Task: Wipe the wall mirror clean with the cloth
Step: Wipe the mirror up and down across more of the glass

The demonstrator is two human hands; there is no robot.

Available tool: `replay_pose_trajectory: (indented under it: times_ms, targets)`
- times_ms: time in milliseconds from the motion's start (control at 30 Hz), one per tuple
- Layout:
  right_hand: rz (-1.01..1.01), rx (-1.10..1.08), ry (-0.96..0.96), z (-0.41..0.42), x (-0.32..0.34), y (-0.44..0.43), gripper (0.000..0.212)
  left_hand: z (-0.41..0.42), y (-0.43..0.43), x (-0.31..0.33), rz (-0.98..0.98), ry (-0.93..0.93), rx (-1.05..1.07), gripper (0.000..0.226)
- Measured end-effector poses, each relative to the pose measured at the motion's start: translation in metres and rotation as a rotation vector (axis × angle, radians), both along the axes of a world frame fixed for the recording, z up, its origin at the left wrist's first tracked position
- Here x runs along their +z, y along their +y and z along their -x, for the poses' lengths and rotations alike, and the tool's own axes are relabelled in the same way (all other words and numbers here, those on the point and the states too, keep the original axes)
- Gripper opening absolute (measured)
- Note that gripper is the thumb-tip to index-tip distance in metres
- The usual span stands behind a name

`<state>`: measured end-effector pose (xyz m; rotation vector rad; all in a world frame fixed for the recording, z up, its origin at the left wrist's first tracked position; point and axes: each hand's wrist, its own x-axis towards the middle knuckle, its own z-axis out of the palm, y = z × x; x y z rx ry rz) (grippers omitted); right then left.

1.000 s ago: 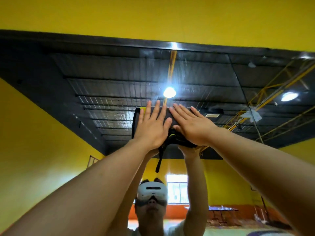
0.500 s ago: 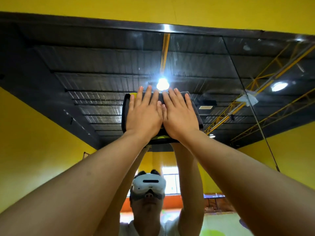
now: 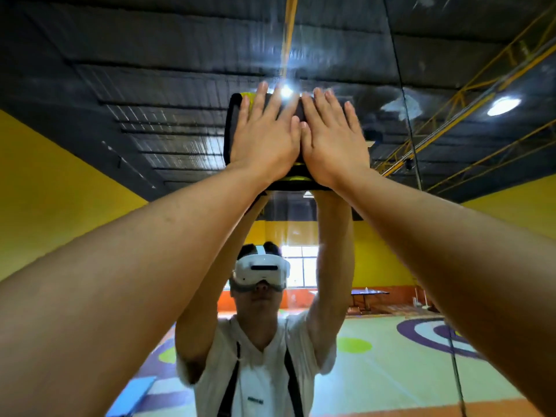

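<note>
Near the upper centre of the frame, the left hand and right hand lie side by side, fingers straight and flat, pressing a black cloth with yellow trim against the large wall mirror. A small dark label on the reflected white shirt is too small to read.

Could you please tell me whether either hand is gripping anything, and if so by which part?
Neither grips: the left hand and right hand press the dark cloth flat against the mirror, palms on its middle.
</note>
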<state>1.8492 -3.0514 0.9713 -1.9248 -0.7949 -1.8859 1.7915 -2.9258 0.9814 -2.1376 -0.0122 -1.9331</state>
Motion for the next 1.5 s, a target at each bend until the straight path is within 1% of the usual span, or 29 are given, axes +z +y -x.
replay_pose_trajectory:
  times_ms: [367,500,900,1100,1300,1500]
  targets:
    - [0.053,0.007,-0.039,-0.008,-0.085,-0.012,0.058,0.002,-0.015,-0.092,0.065,0.023,0.056,0.058]
    - [0.055,0.011,-0.074,-0.01,-0.124,-0.015,0.057,0.003,-0.016,-0.132,0.056,0.024,0.073,0.061]
    - [0.117,0.01,-0.052,-0.007,-0.242,-0.016,0.056,0.008,-0.009,-0.249,0.04,0.093,0.073,0.058]
    - [0.134,0.035,-0.035,-0.005,-0.317,-0.018,0.057,0.011,-0.008,-0.319,0.039,0.156,0.082,0.059]
    - [0.191,0.07,0.001,-0.002,-0.397,-0.022,0.057,0.013,-0.005,-0.401,0.017,0.193,0.094,0.061]
    - [0.283,0.108,0.051,0.001,-0.482,-0.03,0.059,0.018,-0.004,-0.489,-0.006,0.254,0.054,0.066]
